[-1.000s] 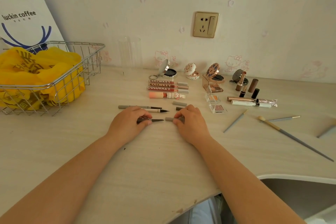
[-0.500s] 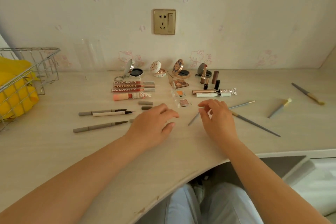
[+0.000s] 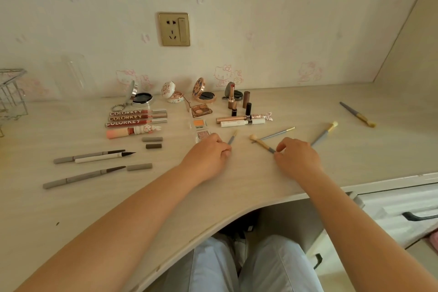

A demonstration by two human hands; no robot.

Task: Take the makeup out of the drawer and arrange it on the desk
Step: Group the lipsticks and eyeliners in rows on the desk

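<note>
Makeup lies in rows on the pale desk (image 3: 237,187). My left hand (image 3: 207,153) curls its fingers round the handle of a small grey brush (image 3: 231,139) whose tip points away from me. My right hand (image 3: 296,157) pinches the handle of a brush with a yellowish head (image 3: 260,142). That brush lies across a thin grey brush (image 3: 277,134). Two more brushes lie to the right: one near (image 3: 323,134), one far (image 3: 358,115). Eyeliner pens (image 3: 94,156) and loose caps (image 3: 151,139) lie at the left.
Lip gloss tubes (image 3: 129,117), open compacts (image 3: 142,97), an eyeshadow palette (image 3: 201,111) and lipsticks (image 3: 232,101) stand towards the wall. A wire basket (image 3: 11,92) is at the far left. A white drawer front (image 3: 403,206) sits below the desk's right end.
Both hands left the eyeliner pen and its cap and moved right to the brushes. The left hand now grips the small brush and the right one pinches the yellowish-headed brush. The view swung right.
</note>
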